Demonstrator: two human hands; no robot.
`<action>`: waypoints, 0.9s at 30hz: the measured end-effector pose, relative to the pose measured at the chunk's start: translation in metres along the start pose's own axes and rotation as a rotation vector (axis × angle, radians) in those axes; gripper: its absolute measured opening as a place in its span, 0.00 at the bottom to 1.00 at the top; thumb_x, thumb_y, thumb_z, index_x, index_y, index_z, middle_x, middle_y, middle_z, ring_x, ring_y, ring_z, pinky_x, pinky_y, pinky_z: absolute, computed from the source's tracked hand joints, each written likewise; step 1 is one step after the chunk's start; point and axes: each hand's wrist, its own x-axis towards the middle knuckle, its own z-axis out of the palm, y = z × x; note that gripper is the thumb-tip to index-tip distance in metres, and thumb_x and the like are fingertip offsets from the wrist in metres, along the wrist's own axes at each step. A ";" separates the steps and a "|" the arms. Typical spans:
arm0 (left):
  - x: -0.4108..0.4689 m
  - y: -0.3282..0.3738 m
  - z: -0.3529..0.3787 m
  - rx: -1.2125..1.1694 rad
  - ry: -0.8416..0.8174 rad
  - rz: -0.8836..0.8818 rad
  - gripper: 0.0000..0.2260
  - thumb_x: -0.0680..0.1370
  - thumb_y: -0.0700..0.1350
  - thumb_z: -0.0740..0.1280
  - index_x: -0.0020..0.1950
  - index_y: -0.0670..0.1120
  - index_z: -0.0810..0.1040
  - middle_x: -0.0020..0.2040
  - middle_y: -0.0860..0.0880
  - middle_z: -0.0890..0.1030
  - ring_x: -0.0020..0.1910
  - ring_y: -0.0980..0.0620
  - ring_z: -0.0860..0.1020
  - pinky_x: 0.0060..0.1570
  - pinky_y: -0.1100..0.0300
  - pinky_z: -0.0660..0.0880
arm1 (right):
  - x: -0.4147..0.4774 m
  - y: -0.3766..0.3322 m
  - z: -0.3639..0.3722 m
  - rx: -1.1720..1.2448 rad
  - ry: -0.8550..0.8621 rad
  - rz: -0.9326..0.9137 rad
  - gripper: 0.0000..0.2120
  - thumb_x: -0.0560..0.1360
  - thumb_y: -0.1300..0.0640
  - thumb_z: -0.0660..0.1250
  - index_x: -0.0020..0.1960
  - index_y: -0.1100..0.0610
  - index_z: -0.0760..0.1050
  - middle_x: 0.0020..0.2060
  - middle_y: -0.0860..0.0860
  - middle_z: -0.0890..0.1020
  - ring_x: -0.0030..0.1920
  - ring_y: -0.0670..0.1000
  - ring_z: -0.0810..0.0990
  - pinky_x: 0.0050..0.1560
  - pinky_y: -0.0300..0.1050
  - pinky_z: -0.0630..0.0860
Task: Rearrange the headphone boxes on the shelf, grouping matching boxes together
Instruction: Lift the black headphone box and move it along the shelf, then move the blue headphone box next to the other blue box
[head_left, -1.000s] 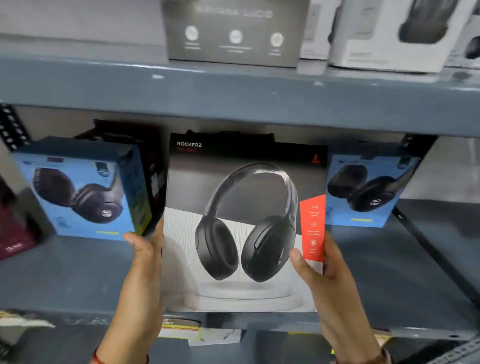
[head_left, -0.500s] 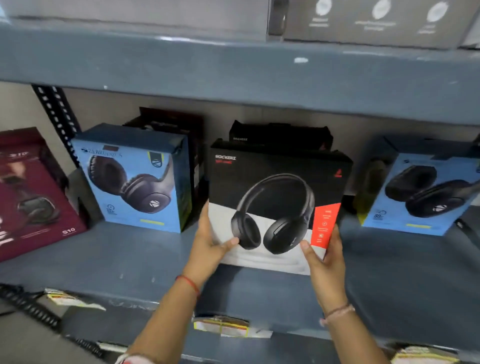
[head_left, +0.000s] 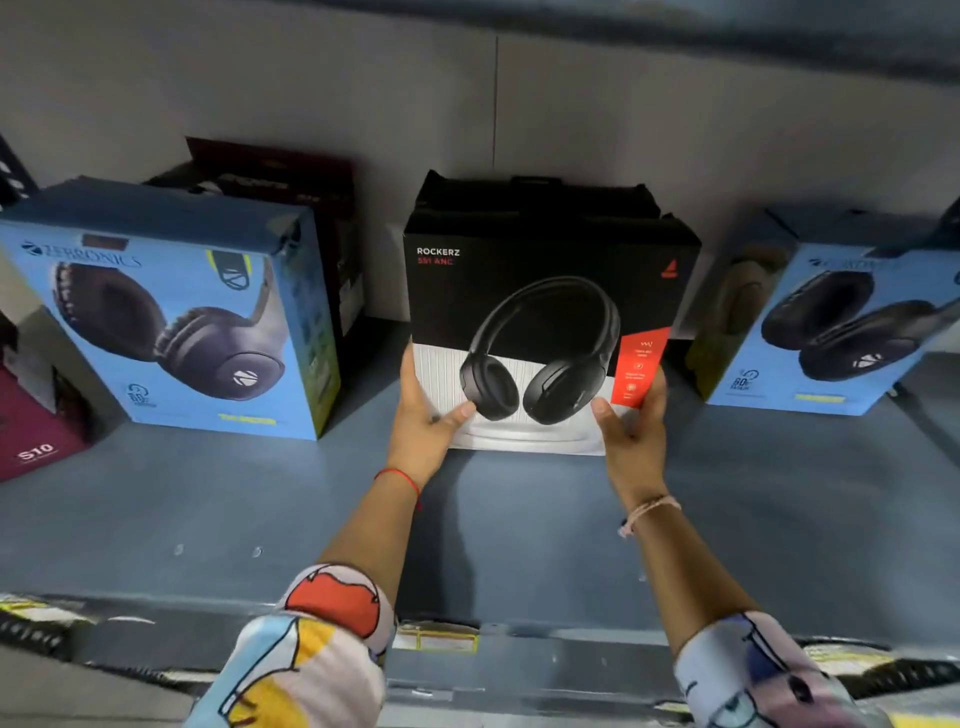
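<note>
A black and white Rockerz headphone box (head_left: 540, 291) stands upright in the middle of the grey shelf (head_left: 260, 499). My left hand (head_left: 423, 415) grips its lower left edge, thumb on the front. My right hand (head_left: 631, 415) grips its lower right edge by the red stripe. Right behind it stands another black box (head_left: 535, 195), mostly hidden. A blue Zebronics box (head_left: 171, 317) stands at the left, and a matching blue box (head_left: 836, 332) at the right.
A dark box (head_left: 291, 176) stands behind the left blue one. A maroon S10 box (head_left: 36, 431) sits at the far left edge. An olive-sided box (head_left: 737, 301) shows beside the right blue box. Bare shelf lies in front of the boxes.
Both hands have pushed the Rockerz box further back onto the shelf, up against the black box behind it. The camera has come closer and looks down more.
</note>
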 end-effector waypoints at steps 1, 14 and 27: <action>-0.003 -0.001 -0.001 0.018 -0.010 -0.024 0.39 0.71 0.35 0.70 0.75 0.50 0.51 0.70 0.51 0.68 0.66 0.53 0.68 0.65 0.62 0.64 | -0.004 0.000 0.000 -0.004 0.008 0.020 0.32 0.74 0.64 0.67 0.73 0.52 0.57 0.58 0.42 0.73 0.54 0.39 0.74 0.51 0.21 0.68; -0.062 -0.014 -0.133 0.008 0.728 -0.143 0.27 0.73 0.48 0.68 0.67 0.36 0.66 0.66 0.34 0.71 0.66 0.39 0.70 0.68 0.45 0.65 | -0.151 -0.035 0.131 -0.139 -0.131 0.009 0.40 0.63 0.51 0.74 0.69 0.63 0.62 0.69 0.61 0.65 0.70 0.62 0.65 0.70 0.62 0.64; -0.021 0.026 -0.236 0.010 0.686 -0.224 0.21 0.80 0.54 0.52 0.71 0.47 0.64 0.71 0.41 0.63 0.70 0.44 0.63 0.72 0.51 0.57 | -0.103 -0.091 0.229 -0.017 -0.383 0.058 0.30 0.74 0.53 0.64 0.74 0.53 0.59 0.71 0.53 0.68 0.72 0.53 0.65 0.73 0.54 0.61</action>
